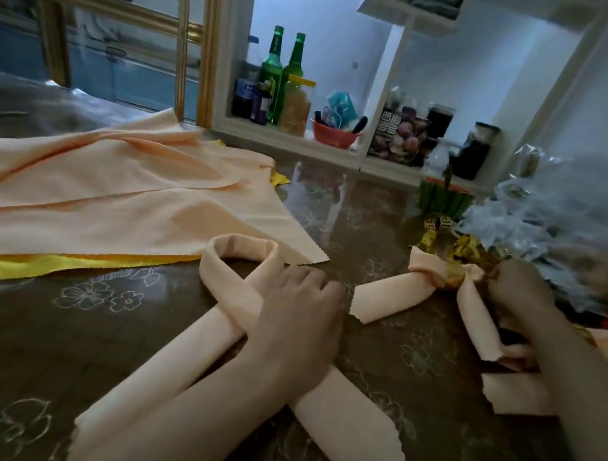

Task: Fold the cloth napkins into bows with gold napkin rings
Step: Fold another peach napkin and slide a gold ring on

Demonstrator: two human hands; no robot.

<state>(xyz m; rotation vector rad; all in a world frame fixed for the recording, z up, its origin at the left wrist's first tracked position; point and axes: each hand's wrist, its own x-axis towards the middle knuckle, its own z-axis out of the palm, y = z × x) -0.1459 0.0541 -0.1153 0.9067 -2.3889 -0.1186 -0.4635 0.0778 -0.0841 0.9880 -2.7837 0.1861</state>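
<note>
I am pressing my left grip [300, 307], fingers laid flat and holding nothing, on the spot where the peach napkin strip [236, 260] is crossing over itself, its loop lying just beyond my fingertips on the surface [49, 332]. My right grip [519, 289] is curling beside the gold ring [452, 279] of a napkin bow [423, 284]; I cannot tell whether it is pinching cloth. Flat peach napkins [105, 204] are lying over a yellow cloth [19, 266] at the left.
</note>
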